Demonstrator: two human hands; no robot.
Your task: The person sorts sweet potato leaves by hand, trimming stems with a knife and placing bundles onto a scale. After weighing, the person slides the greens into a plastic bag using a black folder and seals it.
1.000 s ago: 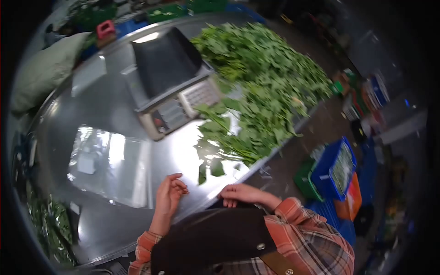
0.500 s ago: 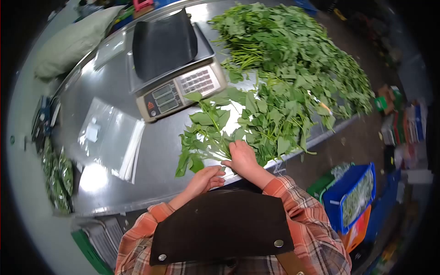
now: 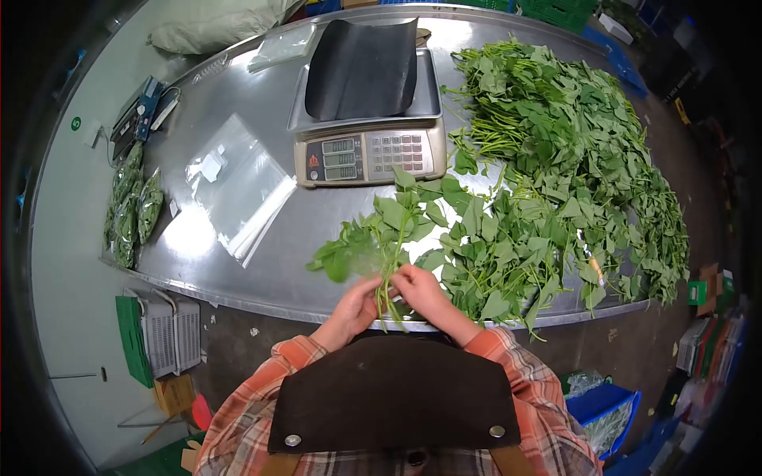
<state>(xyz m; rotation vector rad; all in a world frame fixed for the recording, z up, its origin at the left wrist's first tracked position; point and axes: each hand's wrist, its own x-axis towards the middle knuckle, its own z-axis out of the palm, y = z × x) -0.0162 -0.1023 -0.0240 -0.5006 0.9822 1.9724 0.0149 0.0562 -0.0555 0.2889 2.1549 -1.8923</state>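
Close to the table's front edge, my left hand (image 3: 355, 308) is closed around the lower stems of a small bunch of leafy greens (image 3: 397, 218). My right hand (image 3: 425, 292) pinches the same stems from the other side. The bunch's leaves fan out away from me, and its stem ends stick out below my fingers. To the right of my right hand lies a loose spread of leafy greens (image 3: 508, 254). Beyond it, a larger heap of the same greens (image 3: 556, 111) has its cut stems facing left.
The metal table (image 3: 262, 198) carries a weighing scale (image 3: 369, 151) with a curved black tray (image 3: 361, 67) on top. Clear plastic bags (image 3: 238, 186) lie left of it. Filled bags of greens (image 3: 131, 206) sit at the left edge. A blue crate (image 3: 607, 412) stands lower right.
My left hand has come up to the stems beside my right hand, and the small bunch is now gathered between them. The view has shifted, so the table sits farther right.
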